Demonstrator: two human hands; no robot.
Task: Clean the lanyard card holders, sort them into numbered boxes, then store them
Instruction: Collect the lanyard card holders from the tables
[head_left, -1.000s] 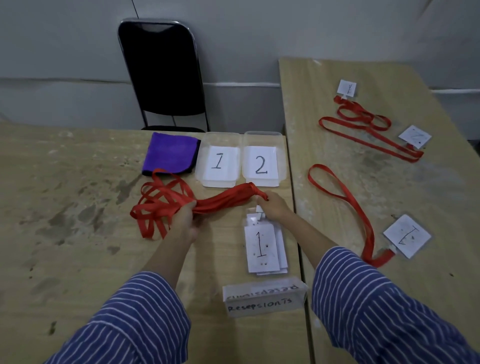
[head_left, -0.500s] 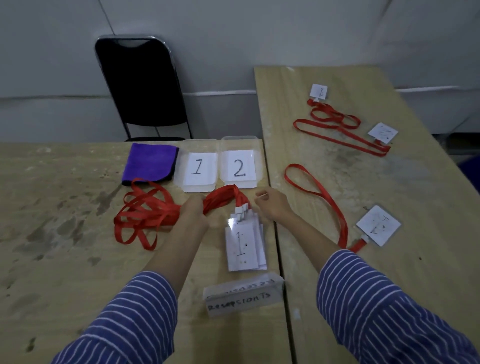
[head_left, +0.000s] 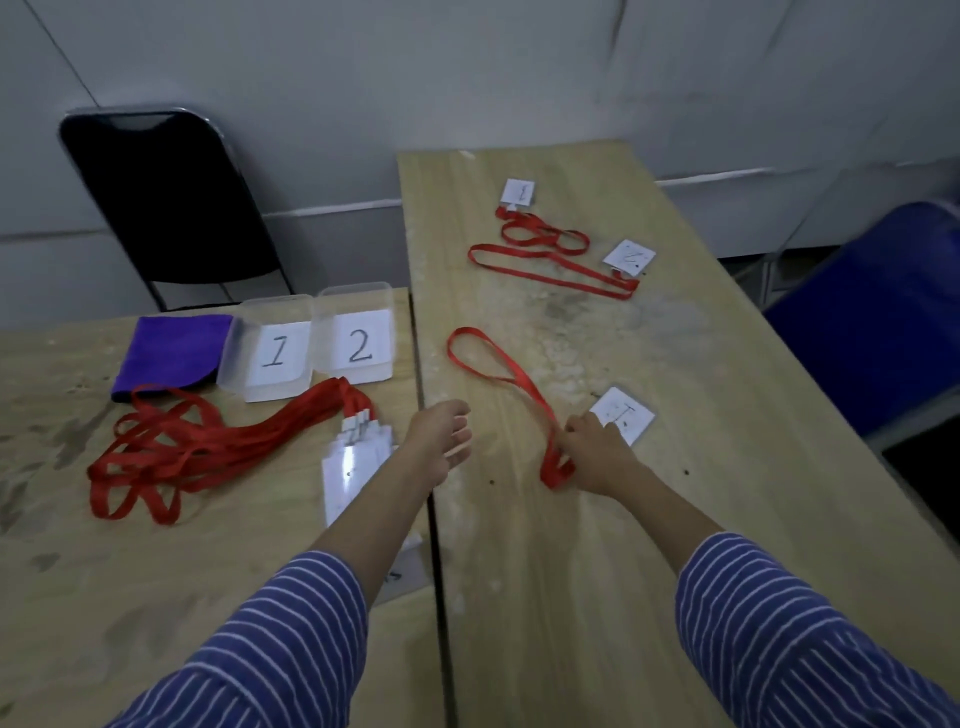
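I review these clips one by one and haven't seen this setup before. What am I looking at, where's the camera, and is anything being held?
The single view comes from a camera on a person's head, looking down at their bare hands. Two tables stand side by side. On the left one: a purple cloth, clear boxes marked 1 and 2, and a bundle of red lanyards with card holders. The right hand touches a loose lanyard beside its card; whether it grips is unclear. The left hand is open, holding nothing.
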